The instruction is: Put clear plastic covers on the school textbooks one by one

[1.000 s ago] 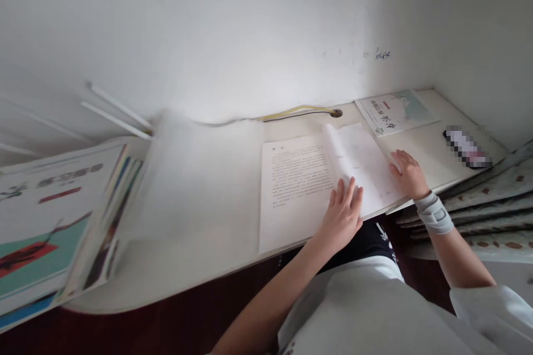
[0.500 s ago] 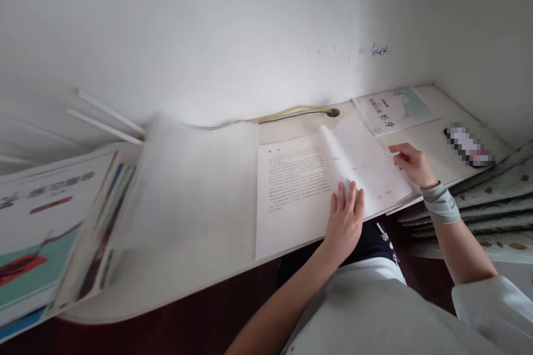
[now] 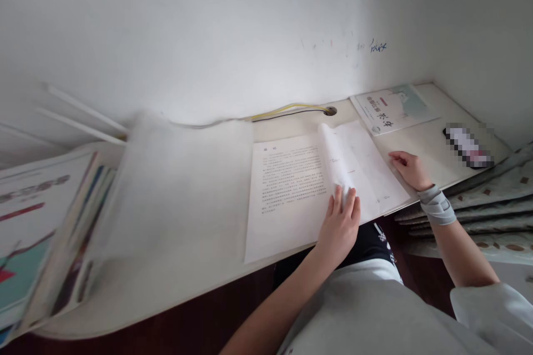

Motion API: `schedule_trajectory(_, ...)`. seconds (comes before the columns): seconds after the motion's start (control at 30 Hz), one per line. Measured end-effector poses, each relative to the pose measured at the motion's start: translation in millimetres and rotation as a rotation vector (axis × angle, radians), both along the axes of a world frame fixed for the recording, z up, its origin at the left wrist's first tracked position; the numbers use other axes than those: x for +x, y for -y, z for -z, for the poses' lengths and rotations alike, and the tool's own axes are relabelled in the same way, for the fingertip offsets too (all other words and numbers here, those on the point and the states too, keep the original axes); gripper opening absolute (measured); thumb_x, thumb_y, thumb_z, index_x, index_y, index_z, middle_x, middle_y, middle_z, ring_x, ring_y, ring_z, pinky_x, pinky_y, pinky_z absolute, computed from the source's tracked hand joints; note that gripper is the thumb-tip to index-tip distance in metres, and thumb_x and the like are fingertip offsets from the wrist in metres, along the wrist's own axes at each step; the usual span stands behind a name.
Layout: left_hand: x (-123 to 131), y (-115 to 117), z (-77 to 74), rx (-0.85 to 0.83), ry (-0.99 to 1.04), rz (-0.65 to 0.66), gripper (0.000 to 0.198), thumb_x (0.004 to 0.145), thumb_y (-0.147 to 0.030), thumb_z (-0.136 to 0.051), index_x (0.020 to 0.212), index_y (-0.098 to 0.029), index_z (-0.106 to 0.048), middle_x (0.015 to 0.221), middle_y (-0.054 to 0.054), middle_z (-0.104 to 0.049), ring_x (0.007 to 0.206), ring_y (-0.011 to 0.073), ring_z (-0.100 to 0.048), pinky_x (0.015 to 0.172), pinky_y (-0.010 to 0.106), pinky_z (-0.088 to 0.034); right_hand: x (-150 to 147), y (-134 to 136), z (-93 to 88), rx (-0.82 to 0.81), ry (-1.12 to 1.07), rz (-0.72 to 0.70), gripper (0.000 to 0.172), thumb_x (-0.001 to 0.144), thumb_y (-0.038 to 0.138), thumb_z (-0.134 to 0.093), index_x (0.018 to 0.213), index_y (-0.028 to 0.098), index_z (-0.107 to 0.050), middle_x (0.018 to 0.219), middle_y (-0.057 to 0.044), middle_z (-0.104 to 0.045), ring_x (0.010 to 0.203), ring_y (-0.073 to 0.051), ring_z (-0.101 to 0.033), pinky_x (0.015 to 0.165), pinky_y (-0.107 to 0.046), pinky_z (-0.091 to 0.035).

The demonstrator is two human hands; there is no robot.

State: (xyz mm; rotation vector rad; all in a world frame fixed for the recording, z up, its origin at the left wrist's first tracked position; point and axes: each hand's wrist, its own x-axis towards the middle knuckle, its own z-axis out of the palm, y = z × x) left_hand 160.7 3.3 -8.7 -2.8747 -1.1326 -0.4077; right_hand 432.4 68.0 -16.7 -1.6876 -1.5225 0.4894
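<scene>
An open booklet point(image 3: 287, 227) lies at the front edge of the desk, its left page covered in printed text. Its right-hand page point(image 3: 353, 150) is nearly blank and bulges up along the fold. My left hand point(image 3: 340, 216) rests on that page near the bottom of the fold, fingers stretched out. Just off the booklet's right edge, my right hand point(image 3: 410, 171) has its fingers curled in and pressed together, and I see nothing in it. A grey band point(image 3: 437, 205) wraps the right wrist.
A booklet with a green and white cover point(image 3: 393, 108) lies at the back right, and a phone point(image 3: 468, 147) near it. On the left are a large translucent sheet point(image 3: 179, 194) and a stack of books point(image 3: 37, 222). Cables point(image 3: 291, 108) run to a desk hole. Curtain point(image 3: 491, 205) folds hang at right.
The view has shifted slightly, so the desk items on the left sit further left. My right hand's fingers have curled in more. My left hand stays on the page.
</scene>
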Motion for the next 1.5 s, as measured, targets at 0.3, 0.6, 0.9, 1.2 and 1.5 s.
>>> schedule_trajectory(0.3, -15.1, -3.7, 7.3, -0.021, 0.107, 0.095, 0.048, 0.084, 0.001, -0.029, 0.128, -0.01, -0.046, 0.14, 0.016, -0.042, 0.137, 0.0337, 0.004, 0.105, 0.054, -0.036, 2.0, 0.5, 2.4, 0.013, -0.08, 0.005, 0.034, 0.073, 0.029, -0.052, 0.1, 0.013, -0.065, 0.075, -0.005, -0.065, 0.065, -0.014, -0.056, 0.067, -0.03, -0.047)
schedule_trajectory(0.6, -13.5, -4.9, 4.5, -0.051, 0.095, 0.173, 0.046, 0.085, 0.0, -0.029, 0.128, -0.009, -0.044, 0.141, 0.016, -0.039, 0.137, 0.032, 0.004, 0.106, 0.05, -0.035, 1.3, -13.7, -0.1, -0.12, -0.338, 0.112, 0.047, 0.072, 0.031, -0.057, 0.113, 0.009, -0.057, 0.069, -0.004, -0.065, 0.048, -0.012, -0.051, 0.047, -0.027, -0.044)
schedule_trajectory(0.9, -18.7, -10.4, -6.2, -0.236, 0.051, 0.246, 0.045, 0.091, -0.019, -0.039, 0.136, -0.015, -0.036, 0.148, 0.014, -0.029, 0.139, 0.0323, -0.002, 0.108, 0.052, -0.027, -3.6, -17.3, -10.9, -0.169, -0.575, 0.183, 0.017, 0.07, 0.024, -0.063, 0.086, 0.017, -0.061, 0.071, -0.004, -0.068, 0.058, -0.015, -0.063, 0.051, -0.025, -0.052)
schedule_trajectory(1.2, 5.8, -157.0, -73.6, -0.245, 0.32, -0.14, 0.035, 0.09, -0.035, -0.041, 0.117, -0.017, -0.053, 0.123, 0.011, -0.055, 0.115, 0.0217, -0.05, 0.097, 0.035, -0.039, -1.7, -62.0, -17.0, -0.244, -0.495, 0.204, 0.006, 0.075, 0.021, -0.056, 0.072, 0.016, -0.056, 0.064, -0.003, -0.067, 0.055, -0.014, -0.063, 0.046, -0.022, -0.05)
schedule_trajectory(1.5, 61.1, -284.8, -55.0, -0.614, 0.086, -0.259, 0.015, 0.06, -0.028, -0.067, 0.057, -0.015, -0.062, 0.059, 0.006, -0.061, 0.071, 0.0226, -0.059, 0.062, 0.027, -0.039, -6.5, -73.3, 1.4, -0.114, -0.419, 0.185, 0.014, 0.071, 0.033, -0.057, 0.072, 0.02, -0.054, 0.059, -0.003, -0.064, 0.048, -0.016, -0.06, 0.031, -0.019, -0.036)
